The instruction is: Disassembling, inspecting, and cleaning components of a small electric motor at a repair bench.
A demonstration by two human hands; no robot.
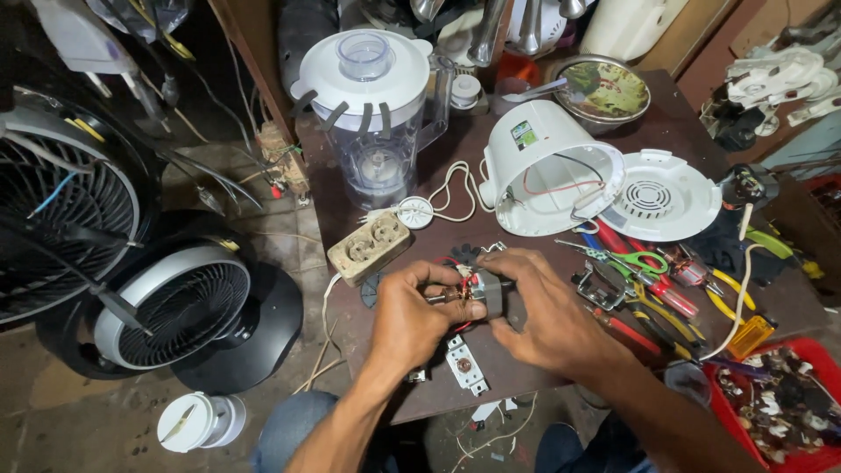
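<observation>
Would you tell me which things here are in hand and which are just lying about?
In hand: small electric motor, held by left hand and right hand.
Lying about: blender jug, socket strip, white housing, green-handled scissors, fans.

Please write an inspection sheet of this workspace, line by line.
Surface: dark brown wooden table, crowded.
Job's things: small grey electric motor with red wires, held over the table.
Clutter: clear plastic blender jug with white lid; white round appliance housing on its side; white vented base plate; beige double socket block; green-handled scissors; red tray of small parts.
Hands: left hand and right hand both grip the motor.
Cables: white cord coiled beside the jug.
Surroundings: black fan grille and grey round fan on the floor.
</observation>
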